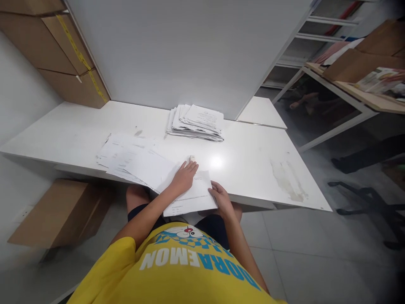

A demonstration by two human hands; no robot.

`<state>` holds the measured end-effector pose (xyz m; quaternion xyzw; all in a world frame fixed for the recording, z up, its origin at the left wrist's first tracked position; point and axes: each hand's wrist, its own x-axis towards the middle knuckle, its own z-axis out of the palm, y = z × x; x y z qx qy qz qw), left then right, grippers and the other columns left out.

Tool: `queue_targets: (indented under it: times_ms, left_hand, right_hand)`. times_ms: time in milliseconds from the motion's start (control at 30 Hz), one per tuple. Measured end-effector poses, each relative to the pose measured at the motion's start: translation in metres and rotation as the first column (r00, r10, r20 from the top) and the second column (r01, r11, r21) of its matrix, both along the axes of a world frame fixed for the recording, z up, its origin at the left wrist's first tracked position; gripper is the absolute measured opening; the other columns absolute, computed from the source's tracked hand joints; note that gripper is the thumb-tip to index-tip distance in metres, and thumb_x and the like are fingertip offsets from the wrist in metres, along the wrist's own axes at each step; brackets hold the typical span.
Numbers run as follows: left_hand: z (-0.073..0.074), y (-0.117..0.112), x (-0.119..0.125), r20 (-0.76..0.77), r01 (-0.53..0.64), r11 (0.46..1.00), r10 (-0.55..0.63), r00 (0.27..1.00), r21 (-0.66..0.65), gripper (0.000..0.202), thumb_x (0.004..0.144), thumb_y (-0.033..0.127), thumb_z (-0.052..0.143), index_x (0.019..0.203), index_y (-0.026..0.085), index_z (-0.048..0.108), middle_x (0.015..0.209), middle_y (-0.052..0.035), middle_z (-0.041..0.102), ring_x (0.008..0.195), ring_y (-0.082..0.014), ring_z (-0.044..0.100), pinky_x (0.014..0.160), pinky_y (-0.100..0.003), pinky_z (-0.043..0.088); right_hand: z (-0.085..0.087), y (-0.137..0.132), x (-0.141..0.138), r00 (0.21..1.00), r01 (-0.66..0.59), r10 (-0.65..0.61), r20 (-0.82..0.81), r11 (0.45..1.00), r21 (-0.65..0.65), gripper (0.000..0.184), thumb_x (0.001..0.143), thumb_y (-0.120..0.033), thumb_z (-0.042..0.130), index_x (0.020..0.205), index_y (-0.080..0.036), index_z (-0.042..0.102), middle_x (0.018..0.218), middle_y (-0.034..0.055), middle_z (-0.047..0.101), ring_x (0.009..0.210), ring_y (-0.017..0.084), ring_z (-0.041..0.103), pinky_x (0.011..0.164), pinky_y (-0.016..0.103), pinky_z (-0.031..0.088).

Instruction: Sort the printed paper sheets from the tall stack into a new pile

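A printed sheet of paper (196,195) lies at the near edge of the white table (259,164), overhanging it a little. My left hand (184,176) rests flat on the sheet's upper left part, fingers stretched out together. My right hand (221,198) pinches the sheet's right edge near the table's rim. A small pale object (191,158) lies just beyond my left fingertips; I cannot make out what it is. To the left of the sheet, several loose papers (128,160) lie fanned out. A thicker stack of papers (196,121) sits farther back near the partition.
A white partition panel (190,50) stands upright behind the table. Cardboard boxes (60,46) sit at the back left, and another box (60,211) is on the floor under the table's left side. At right stands a metal-framed table (348,93) carrying boxes and magazines.
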<state>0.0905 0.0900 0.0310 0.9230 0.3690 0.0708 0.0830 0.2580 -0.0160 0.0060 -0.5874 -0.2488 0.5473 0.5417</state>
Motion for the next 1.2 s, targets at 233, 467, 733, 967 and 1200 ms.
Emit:
queue_targets:
  times_ms: [233,467,733,967,1200]
  left_hand:
    - [0.007,-0.002,0.001,-0.006,-0.006,1.0,0.006,1.0,0.007,0.051,0.102,0.018,0.023,0.148,0.011,0.043,0.156,-0.0125,0.042,0.149,-0.0223,0.034,0.126,-0.048,0.021]
    - [-0.003,-0.001,0.0,-0.035,0.021,0.998,-0.019,0.999,0.059,0.052,0.099,0.008,0.025,0.148,0.009,0.042,0.156,-0.0126,0.042,0.149,-0.0231,0.034,0.127,-0.049,0.017]
    - [-0.019,-0.009,0.0,-0.041,0.011,0.983,-0.003,0.999,0.183,0.054,0.096,0.002,0.026,0.148,0.007,0.043,0.155,-0.0124,0.043,0.148,-0.0229,0.034,0.125,-0.05,0.024]
    - [-0.015,-0.005,0.0,0.004,0.019,0.981,-0.02,1.0,0.193,0.053,0.095,0.001,0.028,0.144,0.005,0.047,0.151,-0.0149,0.048,0.147,-0.0245,0.036,0.124,-0.05,0.027]
    - [-0.002,0.002,-0.004,0.146,0.035,0.984,-0.06,0.987,0.173,0.048,0.094,0.003,0.034,0.135,0.009,0.057,0.143,-0.0127,0.058,0.145,-0.0292,0.04,0.122,-0.056,0.03]
  right_hand:
    - [0.004,0.01,0.019,0.986,0.165,-0.164,0.038,0.986,-0.019,0.047,0.05,-0.035,0.076,0.095,-0.021,0.07,0.097,0.0064,0.077,0.088,0.026,0.068,0.076,0.037,0.051]
    - [0.006,0.012,0.024,0.979,0.202,-0.2,0.048,0.979,-0.026,0.049,0.053,-0.037,0.075,0.099,-0.019,0.069,0.096,0.0054,0.076,0.072,0.02,0.064,0.06,0.03,0.047]
    - [0.0,0.014,0.025,0.988,0.137,-0.133,0.075,0.989,-0.048,0.046,0.059,-0.039,0.074,0.102,-0.022,0.07,0.096,0.0039,0.076,0.073,0.021,0.064,0.06,0.031,0.048]
    - [-0.003,0.014,0.02,0.983,0.086,-0.084,0.161,0.996,-0.007,0.039,0.06,-0.038,0.069,0.096,-0.022,0.072,0.095,0.0046,0.076,0.09,0.026,0.066,0.076,0.034,0.049]
    - [0.004,-0.005,0.043,0.955,0.141,-0.137,0.264,0.99,0.005,0.039,0.057,-0.035,0.067,0.093,-0.021,0.073,0.094,0.0054,0.076,0.094,0.028,0.065,0.081,0.037,0.048]
